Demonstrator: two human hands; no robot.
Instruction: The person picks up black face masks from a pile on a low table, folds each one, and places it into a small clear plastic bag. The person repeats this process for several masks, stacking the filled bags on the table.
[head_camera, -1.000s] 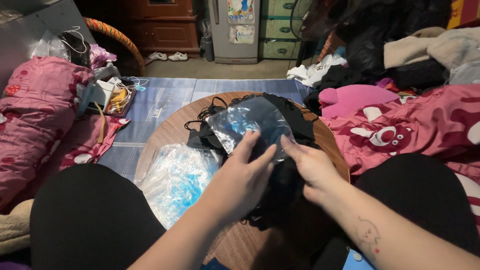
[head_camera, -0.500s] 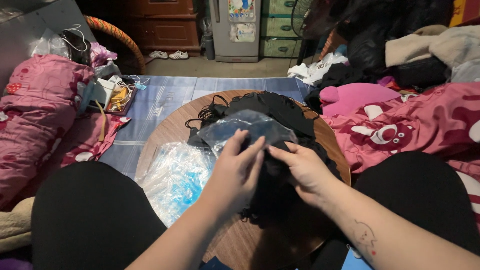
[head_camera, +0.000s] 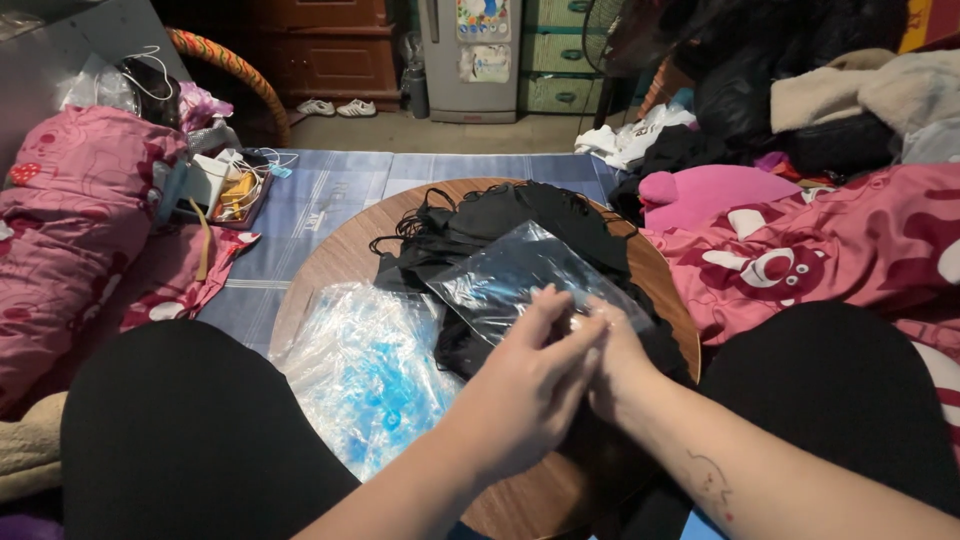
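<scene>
The left hand (head_camera: 525, 395) and right hand (head_camera: 615, 370) meet at the near edge of a clear, crinkled plastic bag (head_camera: 525, 275), fingers pinching its film. The bag lies on a heap of black fabric pieces (head_camera: 500, 225) on the round wooden table (head_camera: 320, 265). Risk: the slick film may slip from the pinch, or the bag may slide off the uneven heap toward the stack of clear bags (head_camera: 365, 375) beside it.

- A lived-in home, floor level: pink cartoon-print bedding (head_camera: 840, 260) and heaped clothes (head_camera: 800, 90).
- A small fridge (head_camera: 470, 55) and wooden drawers (head_camera: 320, 45) by the wall.
- 2 white shoes (head_camera: 335, 107) beside a blue floor mat (head_camera: 330, 200).
</scene>
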